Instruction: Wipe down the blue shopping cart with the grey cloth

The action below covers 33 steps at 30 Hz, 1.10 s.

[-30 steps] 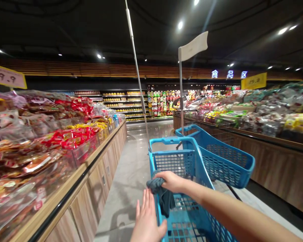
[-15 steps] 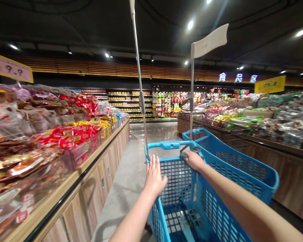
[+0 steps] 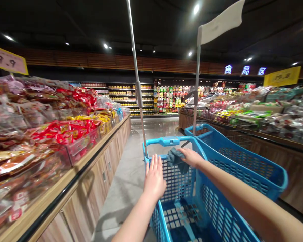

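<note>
Blue-grey cloth [image 3: 176, 159] hangs from the right hand [image 3: 192, 158] (stretched well forward).

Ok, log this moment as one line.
left hand: open, at left side of blue cart | right hand: gripping dark cloth by end panel | second cart: alongside, right

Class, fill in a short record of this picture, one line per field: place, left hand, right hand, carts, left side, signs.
Place: shop aisle between packaged-goods displays
Left hand: open, fingers extended at the near blue cart's left rim; contact unclear
Right hand: gripping a dark blue-grey cloth at the top of the cart's far mesh panel
Carts: two, the second blue cart to the right
Left side: red packets in a clear bin
Signs: price sign reading 9.9
</note>
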### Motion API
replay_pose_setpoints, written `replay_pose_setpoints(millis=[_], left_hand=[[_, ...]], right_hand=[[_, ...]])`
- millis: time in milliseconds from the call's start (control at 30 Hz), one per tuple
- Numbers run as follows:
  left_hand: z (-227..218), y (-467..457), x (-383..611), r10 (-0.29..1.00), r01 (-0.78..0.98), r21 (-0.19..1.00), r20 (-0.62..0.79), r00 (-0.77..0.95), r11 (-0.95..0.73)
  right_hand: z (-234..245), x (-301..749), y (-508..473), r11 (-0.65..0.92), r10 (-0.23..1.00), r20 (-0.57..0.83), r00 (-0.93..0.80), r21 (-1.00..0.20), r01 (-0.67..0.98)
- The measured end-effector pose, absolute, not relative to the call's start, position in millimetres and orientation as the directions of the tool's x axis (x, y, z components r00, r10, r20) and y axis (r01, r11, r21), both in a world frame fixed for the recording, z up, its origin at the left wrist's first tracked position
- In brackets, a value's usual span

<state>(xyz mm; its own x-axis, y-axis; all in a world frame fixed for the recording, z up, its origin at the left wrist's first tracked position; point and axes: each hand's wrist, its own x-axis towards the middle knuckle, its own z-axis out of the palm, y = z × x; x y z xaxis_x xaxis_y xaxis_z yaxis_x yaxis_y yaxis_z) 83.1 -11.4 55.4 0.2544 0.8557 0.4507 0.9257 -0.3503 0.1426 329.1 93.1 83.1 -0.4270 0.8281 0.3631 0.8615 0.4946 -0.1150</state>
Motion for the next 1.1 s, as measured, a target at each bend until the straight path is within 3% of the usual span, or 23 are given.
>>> replay_pose_setpoints(millis=[300, 500, 800, 1000, 1100], left_hand=[[45.4, 3.5, 97.6, 0.859, 0.914, 0.262, 0.488, 0.153, -0.311], [74.4, 41.8, 89.6, 0.862, 0.894, 0.425, 0.497, -0.1, -0.141], [76.0, 48.5, 89.2, 0.877, 0.929, 0.364, 0.466, -0.116, -0.071], [79.6, 41.6, 84.6, 0.89, 0.928, 0.371, 0.429, -0.153, -0.019], [80.9, 38.6, 74.1, 0.897, 0.92, 0.392, 0.405, -0.177, 0.004]], right_hand=[[81.0, 389.5, 59.8, 0.21, 0.9, 0.404, -0.164, -0.073, 0.975], [79.4, 384.7, 43.7, 0.326, 0.876, 0.402, -0.266, -0.086, 0.941], [78.2, 344.4, 35.9, 0.297, 0.844, 0.483, -0.232, -0.061, 0.953], [81.6, 259.4, 40.9, 0.532, 0.729, 0.527, -0.436, -0.037, 0.846], [81.1, 268.5, 41.5, 0.581, 0.727, 0.471, -0.499, -0.034, 0.813]])
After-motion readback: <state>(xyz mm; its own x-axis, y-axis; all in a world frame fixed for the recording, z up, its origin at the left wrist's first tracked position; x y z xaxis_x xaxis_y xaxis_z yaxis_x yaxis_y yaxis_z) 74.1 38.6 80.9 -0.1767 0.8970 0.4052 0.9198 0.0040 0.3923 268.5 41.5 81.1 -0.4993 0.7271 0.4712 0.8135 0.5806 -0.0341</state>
